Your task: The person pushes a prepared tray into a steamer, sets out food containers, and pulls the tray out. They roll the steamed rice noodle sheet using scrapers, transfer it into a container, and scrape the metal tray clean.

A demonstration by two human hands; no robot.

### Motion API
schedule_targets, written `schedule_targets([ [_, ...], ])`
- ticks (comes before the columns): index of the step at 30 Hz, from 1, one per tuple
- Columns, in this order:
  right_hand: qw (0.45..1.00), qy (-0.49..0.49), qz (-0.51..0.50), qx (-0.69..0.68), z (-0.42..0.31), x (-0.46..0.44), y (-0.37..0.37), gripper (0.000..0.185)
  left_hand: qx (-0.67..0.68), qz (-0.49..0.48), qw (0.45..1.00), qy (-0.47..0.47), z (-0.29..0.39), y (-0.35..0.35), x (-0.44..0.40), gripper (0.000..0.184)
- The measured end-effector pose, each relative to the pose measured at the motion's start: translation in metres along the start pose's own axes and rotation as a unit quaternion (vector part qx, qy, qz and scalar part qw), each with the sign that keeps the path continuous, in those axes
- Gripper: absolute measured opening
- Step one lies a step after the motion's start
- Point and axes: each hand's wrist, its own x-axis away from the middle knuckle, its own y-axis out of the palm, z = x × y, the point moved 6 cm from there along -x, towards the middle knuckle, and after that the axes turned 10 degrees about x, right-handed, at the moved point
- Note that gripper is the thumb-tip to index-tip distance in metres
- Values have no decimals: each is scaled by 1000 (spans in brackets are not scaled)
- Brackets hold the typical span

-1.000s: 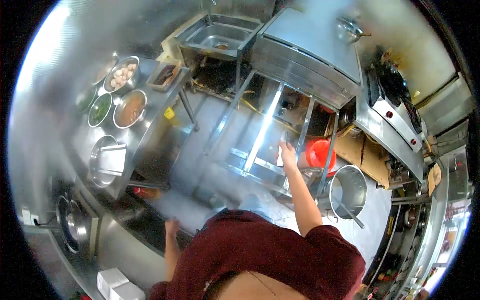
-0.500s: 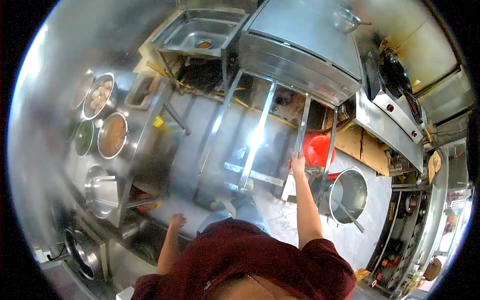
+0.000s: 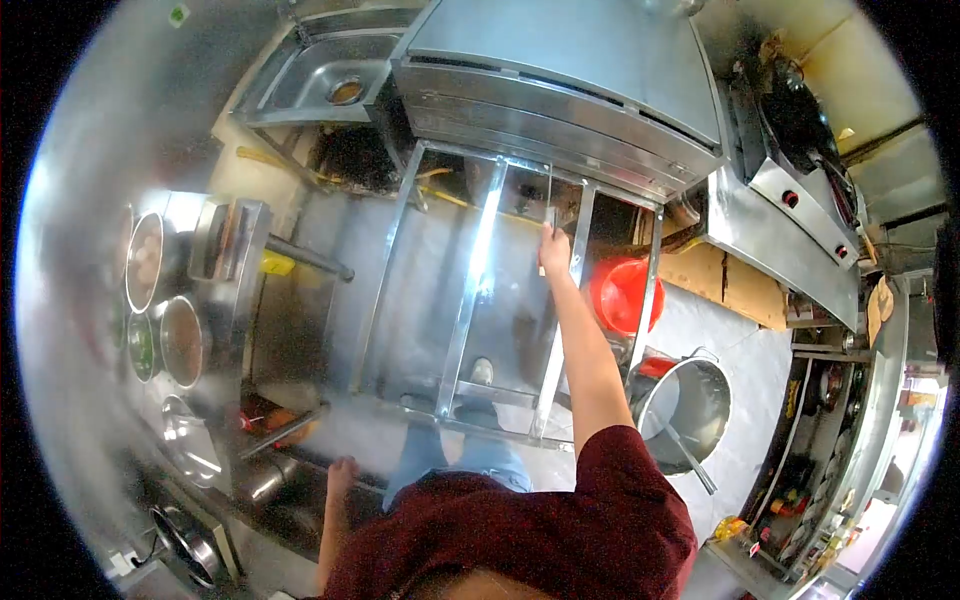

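Since the frame half a second back: view swung, sink and bowls shifted left in it. Right grip (image 3: 554,252) has gone further out, away from the red bucket (image 3: 622,295) and up along the open metal frame (image 3: 486,210). Left grip (image 3: 343,472) sits a little lower in view, beside the body.

Right grip: fingers closed round a thin implement (image 3: 551,214), its metallic part poking up past the fist, a short end below. Knife or cleaver by the look; too blurred to be sure. Seen against the gap between two bars; cannot tell whether it touches either.

Left grip: small, fingers apparently part-curled; cannot tell how far. Nothing visible in it.

Step in hand, my reading: carrying the implement at arm's length. The next move would call for a firm hold, thin end clear of the bars, and a lift before any sideways swing.

Around: large pot (image 3: 715,400) with a long-handled utensil (image 3: 690,450) leaning in it, below the bucket in view. Bowls on the steel desk (image 3: 228,325), left. Sink (image 3: 320,75) beyond, upper left.
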Motion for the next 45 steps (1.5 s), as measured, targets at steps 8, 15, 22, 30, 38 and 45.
schedule_targets([
  [8, 996, -9, 63, 58, 12, -36, 16, 46, -55, 18, 998, 22, 38, 16, 5, 26],
  [15, 985, -34, 141, 91, 3, -31, 19, 45, -85, 57, 993, -51, 23, 9, 7, 25],
  [22, 985, -27, 153, 71, -35, -50, 15, 42, -79, 54, 995, 2, 30, 3, 22, 25],
  [30, 982, 41, 136, 122, -46, -79, 7, 47, -15, -20, 997, 67, 22, 1, 29, 28],
  [38, 986, 53, 84, 133, -34, -39, -2, 50, -59, -13, 998, 27, 16, 10, 3, 28],
  [45, 977, 35, 84, 193, 3, 0, 1, 47, -3, 40, 997, -61, 13, 21, 7, 23],
])
